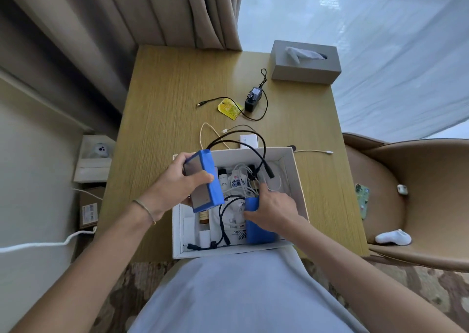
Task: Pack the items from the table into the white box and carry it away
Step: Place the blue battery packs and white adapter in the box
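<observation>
The white box (297, 177) stands open at the near edge of the wooden table (162, 119), holding cables, small bottles and packets. My left hand (177, 183) grips a blue battery pack (206, 180) over the box's left side; black leads run from it. My right hand (275, 209) holds a second blue battery pack (258, 231) inside the box at the near right. Farther back on the table lie a black power adapter (253, 99) with its cord, a yellow packet (229, 108), a cream cable (205, 132) and a small white box (250, 141).
A grey tissue box (304, 62) sits at the table's far right corner. A tan chair (411, 200) on the right carries a phone and small white items. Curtains hang behind the table. Cardboard boxes (90, 205) and a white cord lie on the floor at the left.
</observation>
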The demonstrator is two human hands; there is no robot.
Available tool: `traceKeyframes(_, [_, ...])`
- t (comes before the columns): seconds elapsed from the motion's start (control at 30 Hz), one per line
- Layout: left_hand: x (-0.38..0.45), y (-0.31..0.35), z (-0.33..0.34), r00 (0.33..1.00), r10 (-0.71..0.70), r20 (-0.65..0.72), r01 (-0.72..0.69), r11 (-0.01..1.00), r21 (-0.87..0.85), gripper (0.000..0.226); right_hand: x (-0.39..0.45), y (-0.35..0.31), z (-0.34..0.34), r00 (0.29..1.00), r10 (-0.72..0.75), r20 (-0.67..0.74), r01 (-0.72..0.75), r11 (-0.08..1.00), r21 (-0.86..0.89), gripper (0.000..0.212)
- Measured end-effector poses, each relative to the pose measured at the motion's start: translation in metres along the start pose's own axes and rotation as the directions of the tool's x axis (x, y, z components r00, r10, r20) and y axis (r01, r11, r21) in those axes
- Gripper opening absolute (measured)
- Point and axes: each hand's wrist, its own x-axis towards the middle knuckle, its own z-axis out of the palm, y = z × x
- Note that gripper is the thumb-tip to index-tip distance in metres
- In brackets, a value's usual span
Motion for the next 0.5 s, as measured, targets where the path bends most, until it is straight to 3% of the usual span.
traceKeyframes(0.13, [0.005,-0.005,0.012,0.998,-0.014,-0.063,0.021,0.994,0.111,0.058,-0.004,0.003,-0.003,0.998,-0.007,0.057,0.007,1.000,0.011,0.081])
traceKeyframes(0.23, [0.007,-0.009,0.017,0.997,-0.020,-0.071,0.034,0.978,0.205,0.065,-0.016,0.017,-0.024,0.994,0.007,0.106,-0.008,1.000,0.017,0.065])
traceKeyframes(0.27, [0.008,-0.011,0.018,0.997,-0.025,-0.070,0.041,0.971,0.237,0.067,-0.020,0.023,-0.034,0.998,0.012,0.054,-0.015,0.998,0.055,0.061])
traceKeyframes(0.33, [0.010,-0.013,0.020,0.997,-0.042,-0.061,0.059,0.954,0.295,0.070,-0.029,0.034,-0.054,0.976,0.010,-0.216,0.032,0.981,0.189,0.047])
traceKeyframes(0.4, [0.012,-0.015,0.023,0.997,-0.065,-0.042,0.074,0.948,0.308,0.064,-0.033,0.035,-0.073,0.879,-0.013,-0.477,0.188,0.928,0.321,0.046])
traceKeyframes(0.43, [0.014,-0.016,0.025,0.997,-0.078,-0.026,0.082,0.949,0.304,0.060,-0.030,0.034,-0.079,0.872,-0.034,-0.488,0.259,0.878,0.403,0.061])
traceKeyframes(0.5, [0.017,-0.018,0.029,0.993,-0.114,0.003,0.107,0.944,0.312,0.057,-0.019,0.027,-0.080,0.929,-0.090,-0.358,0.280,0.803,0.526,0.082])
